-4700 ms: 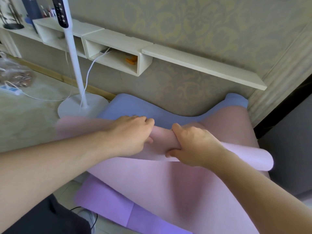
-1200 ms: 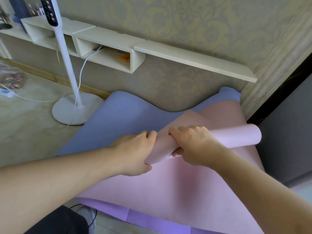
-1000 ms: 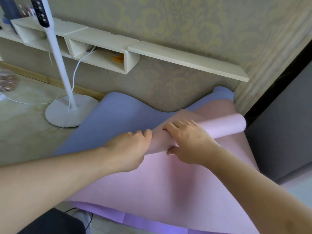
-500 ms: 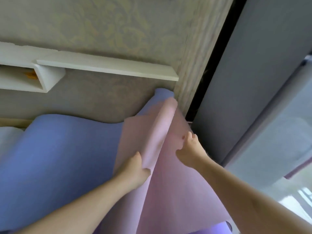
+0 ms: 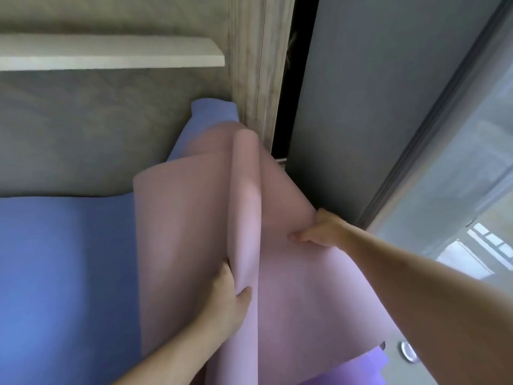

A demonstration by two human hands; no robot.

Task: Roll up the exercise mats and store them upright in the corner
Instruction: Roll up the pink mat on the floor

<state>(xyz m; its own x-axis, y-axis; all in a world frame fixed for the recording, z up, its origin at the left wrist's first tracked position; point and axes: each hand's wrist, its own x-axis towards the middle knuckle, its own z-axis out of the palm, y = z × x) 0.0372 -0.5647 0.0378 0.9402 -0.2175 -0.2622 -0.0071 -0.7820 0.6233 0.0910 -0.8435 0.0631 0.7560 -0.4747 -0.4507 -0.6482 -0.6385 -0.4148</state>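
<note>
A pink exercise mat [image 5: 299, 295] lies partly rolled, its rolled part [image 5: 245, 207] running away from me toward the wall corner. My left hand [image 5: 227, 298] grips the near end of the roll, thumb on the right side. My right hand [image 5: 322, 227] pinches the mat's right edge beside the grey door. Under and to the left spreads a blue mat [image 5: 63, 273], its far end curling up against the wall [image 5: 213, 112]. A purple mat [image 5: 358, 368] peeks out at the bottom right.
A white shelf [image 5: 111, 52] juts from the wallpapered wall above. A wooden door frame [image 5: 255, 73] and a grey sliding door [image 5: 374, 107] stand close on the right. A round metal floor fitting [image 5: 408, 351] sits near the purple mat.
My view has swung right toward the corner. The roll has turned to point away from me. My right hand left the roll and now holds the mat's right edge.
</note>
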